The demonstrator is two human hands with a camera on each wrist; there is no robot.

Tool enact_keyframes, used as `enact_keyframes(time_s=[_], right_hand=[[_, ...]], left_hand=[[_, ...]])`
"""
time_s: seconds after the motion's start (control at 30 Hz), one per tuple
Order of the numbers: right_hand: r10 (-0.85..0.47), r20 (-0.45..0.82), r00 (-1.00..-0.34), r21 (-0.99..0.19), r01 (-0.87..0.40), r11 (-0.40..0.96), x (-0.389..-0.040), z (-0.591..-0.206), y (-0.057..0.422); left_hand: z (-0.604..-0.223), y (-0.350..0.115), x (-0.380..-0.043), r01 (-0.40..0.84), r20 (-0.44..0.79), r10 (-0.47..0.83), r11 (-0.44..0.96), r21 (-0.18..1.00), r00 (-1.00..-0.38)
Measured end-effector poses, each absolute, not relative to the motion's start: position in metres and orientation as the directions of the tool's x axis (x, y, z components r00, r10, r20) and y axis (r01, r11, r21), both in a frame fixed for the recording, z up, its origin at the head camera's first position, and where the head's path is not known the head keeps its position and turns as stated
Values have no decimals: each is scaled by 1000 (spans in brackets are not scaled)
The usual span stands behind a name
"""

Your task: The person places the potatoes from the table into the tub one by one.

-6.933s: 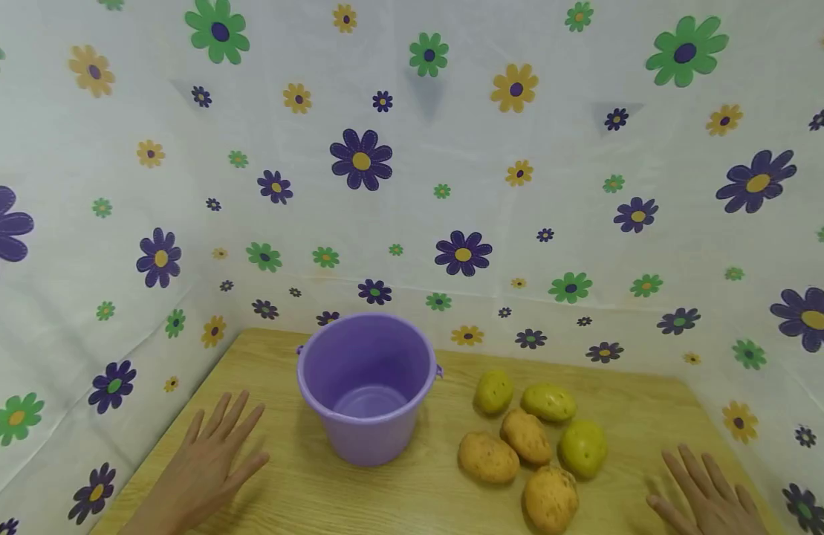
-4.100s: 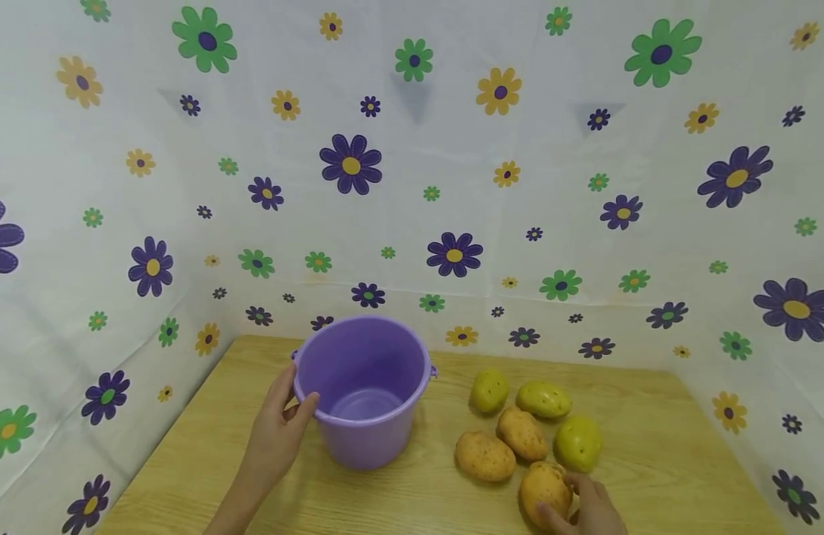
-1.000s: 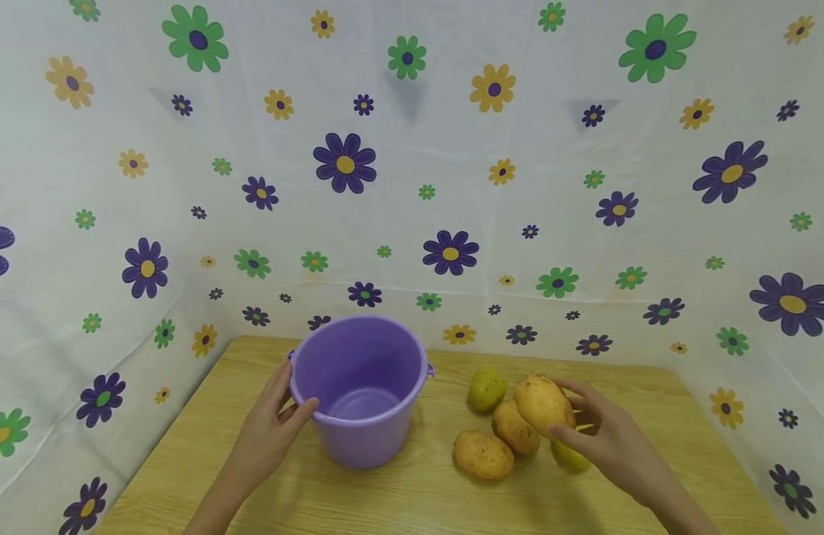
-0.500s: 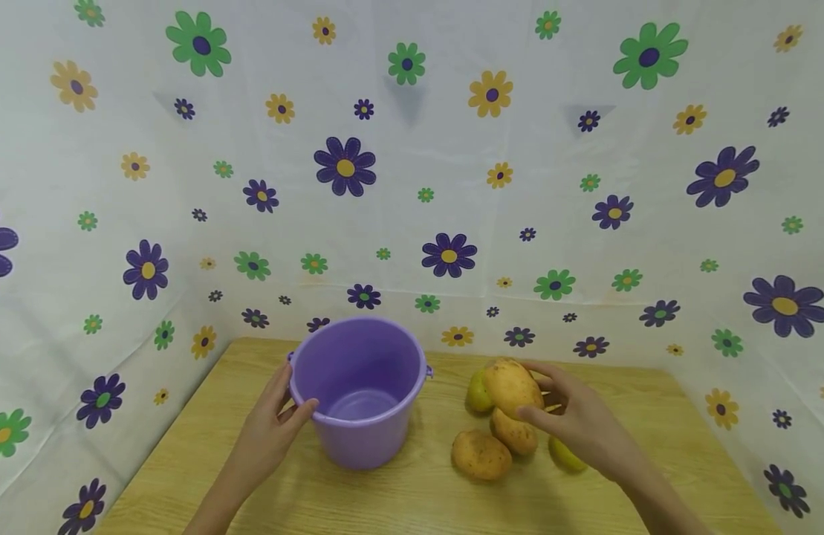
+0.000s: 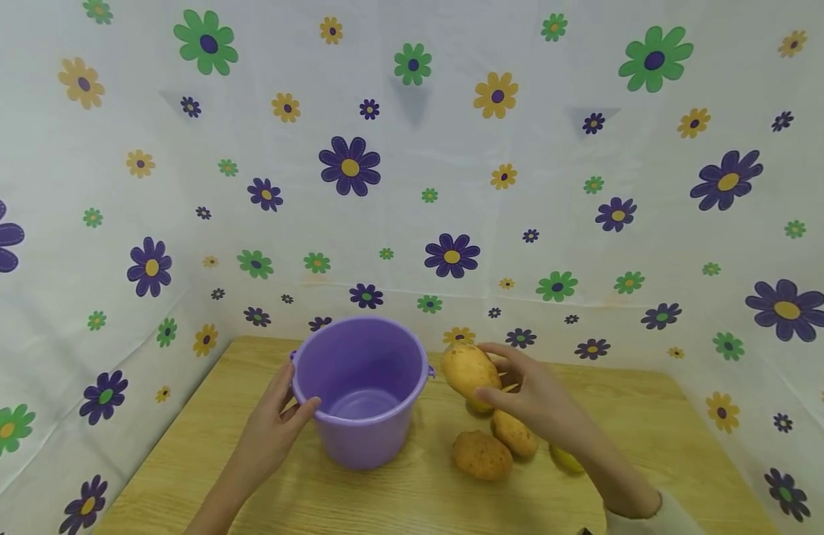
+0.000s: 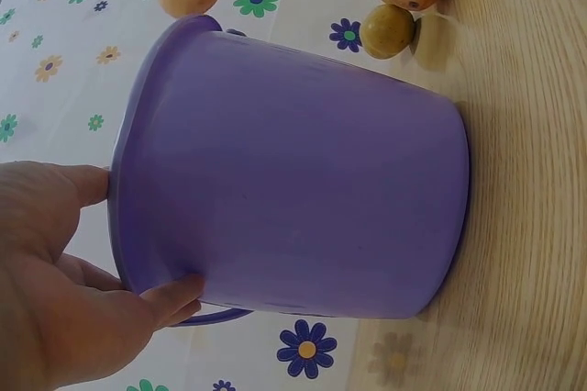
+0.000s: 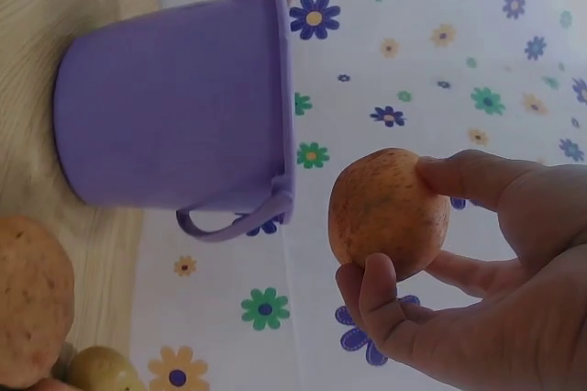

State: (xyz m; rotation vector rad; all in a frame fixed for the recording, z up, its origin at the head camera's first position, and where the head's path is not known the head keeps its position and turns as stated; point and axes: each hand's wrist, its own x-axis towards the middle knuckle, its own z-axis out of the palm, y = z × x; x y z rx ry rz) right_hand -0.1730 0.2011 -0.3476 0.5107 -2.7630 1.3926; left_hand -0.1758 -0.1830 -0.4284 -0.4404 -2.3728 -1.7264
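Note:
A purple bucket stands upright on the table, its inside bare. My left hand holds its rim on the left, thumb and fingers on either side of the rim in the left wrist view. My right hand grips a brown potato between thumb and fingers, raised just right of the bucket; the right wrist view shows this potato apart from the rim. Below lie two more brown potatoes. One yellow-green, potato-shaped piece shows partly under the right forearm; another is mostly behind the held potato.
A wooden table carries everything. White cloth with printed flowers hangs at the back and both sides. The bucket's handle hangs by its side in the right wrist view. A pale sleeve shows at lower right.
Both hands began apart from everything. My left hand took the bucket's rim; my right hand picked up the nearest brown potato, raised it and carried it left toward the bucket.

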Motion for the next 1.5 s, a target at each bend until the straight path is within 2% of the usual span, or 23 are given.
enact_keyframes(time_s=[0.8,1.03,1.5], right_hand=[[-430,169,-887,-847,-354,396,-206,-344,123],[-465,160,-871,-885,-335,323,-212,-350,96],[-503,162,-849,-890,-345,297,-216,-354,61]], left_hand=[[-428,-184,-175,336,312,126,273,902,-942],[-429,-184,-176,344,319,135,270,899,-938],[-428,-182,-175,320,292,138,268,909,-946]])
